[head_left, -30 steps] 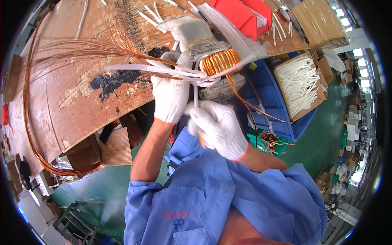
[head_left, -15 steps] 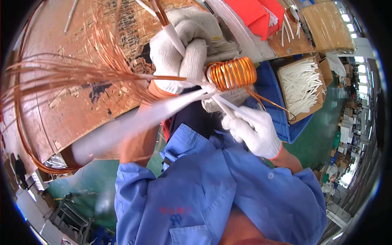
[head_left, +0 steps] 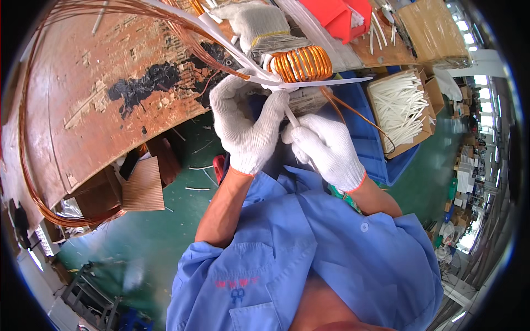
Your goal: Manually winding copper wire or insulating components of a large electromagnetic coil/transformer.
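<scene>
A coil of orange copper wire point(head_left: 302, 65) lies at the bench edge, partly on a grey padded block. White strips meet in a knot at its near left end; one white strip point(head_left: 345, 81) extends to the right. My left hand point(head_left: 245, 124), white-gloved, curls below the knot, its thumb pressed against the white strips; its other fingertips are partly hidden. My right hand point(head_left: 327, 146), also gloved, is closed on a thin white tube point(head_left: 291, 116) that slants down from the knot. Two copper leads point(head_left: 353, 112) hang from the coil's right side.
Loose copper wires point(head_left: 190, 33) sweep over the worn wooden bench point(head_left: 72, 110). To the right, a cardboard box point(head_left: 406, 148) of short white tubes stands in a blue bin point(head_left: 361, 118). A red bin point(head_left: 326, 16) sits at the back, near a wrapped cardboard sheet point(head_left: 433, 33).
My left hand has come down from the coil's far left side to below the knot. The copper wires and long white strip have swung up and away. My right hand has moved slightly up and left.
</scene>
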`<state>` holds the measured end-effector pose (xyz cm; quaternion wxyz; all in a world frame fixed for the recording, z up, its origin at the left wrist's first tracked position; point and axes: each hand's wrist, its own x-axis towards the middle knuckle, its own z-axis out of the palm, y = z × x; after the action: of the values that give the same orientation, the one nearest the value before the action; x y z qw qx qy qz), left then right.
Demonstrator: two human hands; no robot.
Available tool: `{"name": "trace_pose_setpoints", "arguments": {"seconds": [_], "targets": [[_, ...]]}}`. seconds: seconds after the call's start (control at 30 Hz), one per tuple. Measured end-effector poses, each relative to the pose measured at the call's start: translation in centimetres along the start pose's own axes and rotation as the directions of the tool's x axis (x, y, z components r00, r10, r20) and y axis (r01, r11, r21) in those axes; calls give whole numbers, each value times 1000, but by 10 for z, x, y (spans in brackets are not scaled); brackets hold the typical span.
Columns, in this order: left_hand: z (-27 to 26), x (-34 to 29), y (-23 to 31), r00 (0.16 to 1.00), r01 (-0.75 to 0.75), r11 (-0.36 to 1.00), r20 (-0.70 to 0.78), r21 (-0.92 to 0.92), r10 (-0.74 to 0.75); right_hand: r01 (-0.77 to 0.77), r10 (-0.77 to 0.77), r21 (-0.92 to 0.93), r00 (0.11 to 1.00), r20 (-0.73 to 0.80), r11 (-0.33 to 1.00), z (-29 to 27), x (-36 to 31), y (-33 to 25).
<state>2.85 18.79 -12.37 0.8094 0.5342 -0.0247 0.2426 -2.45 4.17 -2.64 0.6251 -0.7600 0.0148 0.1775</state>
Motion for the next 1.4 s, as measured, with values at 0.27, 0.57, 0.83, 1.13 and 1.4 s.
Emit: {"name": "trace_pose_setpoints", "arguments": {"seconds": [0.27, 0.57, 0.83, 1.13, 1.4], "targets": [[3, 7, 4, 1000, 19, 993, 25, -117, -16, 155, -442, -664, 850, -288, 731, 4, 6, -26], [-2, 14, 8, 995, 15, 996, 95, -84, -7, 526, -790, -710, 610, -70, 469, 1, 42, -50], [-5, 36, 0, 962, -149, 974, 251, 170, 103, 193, -213, 120, 959, 188, 974, 24, 17, -60], [-28, 30, 10, 924, -118, 942, 383, 315, -13, 483, -317, -362, 845, 430, 797, 84, 72, -69], [-44, 17, 110, 517, -565, 810, 833, 158, 198, 222, -689, -895, 715, -120, 387, -70, -2, -39]]}}
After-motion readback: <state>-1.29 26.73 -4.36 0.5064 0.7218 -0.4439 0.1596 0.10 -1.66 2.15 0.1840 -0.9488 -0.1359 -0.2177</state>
